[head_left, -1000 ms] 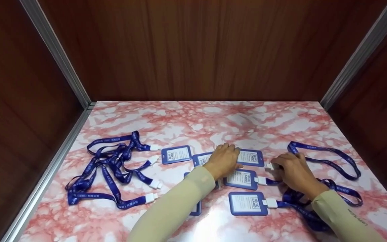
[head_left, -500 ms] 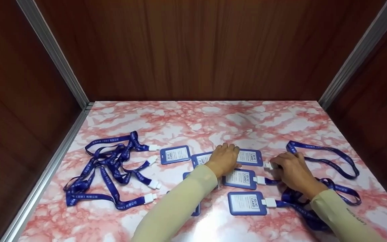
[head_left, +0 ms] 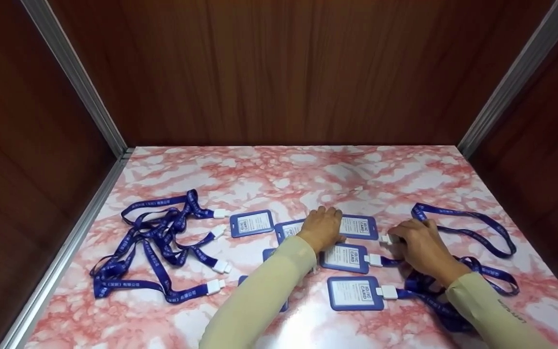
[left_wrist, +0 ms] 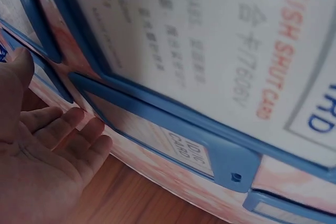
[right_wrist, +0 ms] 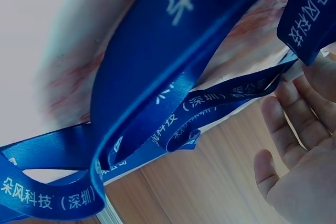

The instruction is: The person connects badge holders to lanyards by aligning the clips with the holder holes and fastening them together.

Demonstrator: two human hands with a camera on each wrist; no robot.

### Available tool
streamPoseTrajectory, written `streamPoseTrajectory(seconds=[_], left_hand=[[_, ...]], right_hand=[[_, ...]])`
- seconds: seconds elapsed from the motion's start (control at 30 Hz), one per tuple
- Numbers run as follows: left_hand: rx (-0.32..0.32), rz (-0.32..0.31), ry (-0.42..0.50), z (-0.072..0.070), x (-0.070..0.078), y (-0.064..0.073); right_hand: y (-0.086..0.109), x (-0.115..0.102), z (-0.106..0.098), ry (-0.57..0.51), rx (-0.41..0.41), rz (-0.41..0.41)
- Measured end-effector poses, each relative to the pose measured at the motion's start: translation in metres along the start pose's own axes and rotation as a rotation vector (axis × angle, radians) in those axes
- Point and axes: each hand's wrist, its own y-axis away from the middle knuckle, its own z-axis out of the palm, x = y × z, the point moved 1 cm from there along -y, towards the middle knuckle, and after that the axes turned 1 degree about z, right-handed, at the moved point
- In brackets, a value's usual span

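In the head view my left hand (head_left: 322,229) grips the left end of a blue ID card holder (head_left: 359,227), fingers over its far edge and thumb at the near edge. My right hand (head_left: 419,245) pinches the white clip (head_left: 386,239) of a blue lanyard (head_left: 482,235), just right of that holder, with a small gap between. The lanyard loops away to the right. In the right wrist view its printed strap (right_wrist: 139,72) crosses close to the camera, and the clip is mostly hidden by the fingers. Two holders below, a middle one (head_left: 344,257) and a near one (head_left: 355,293), have clips attached.
On the left lies a tangle of blue lanyards (head_left: 158,237) with several white clips facing right. Beside them is a left column of card holders (head_left: 251,223), partly covered by my left sleeve (head_left: 259,295). More straps (head_left: 434,291) lie beneath my right forearm. Wooden panels (head_left: 279,72) enclose the marbled tabletop (head_left: 279,182).
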Motion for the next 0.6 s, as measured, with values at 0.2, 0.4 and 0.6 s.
streamPoseTrajectory(seconds=[0.2,0.4,0.6], left_hand=[[0.011,0.002,-0.021,0.0016,-0.0003,-0.0026],[0.014,0.001,-0.022,0.0032,-0.0001,-0.0052],[0.010,0.011,-0.044,0.0034,0.0012,-0.0055]], right_hand=[[-0.0012,-0.0004,0.0009,0.004,0.013,-0.023],[-0.0028,0.0016,0.0017,0.008,0.037,-0.030],[-0.0035,0.0029,0.0024,0.012,0.015,-0.017]])
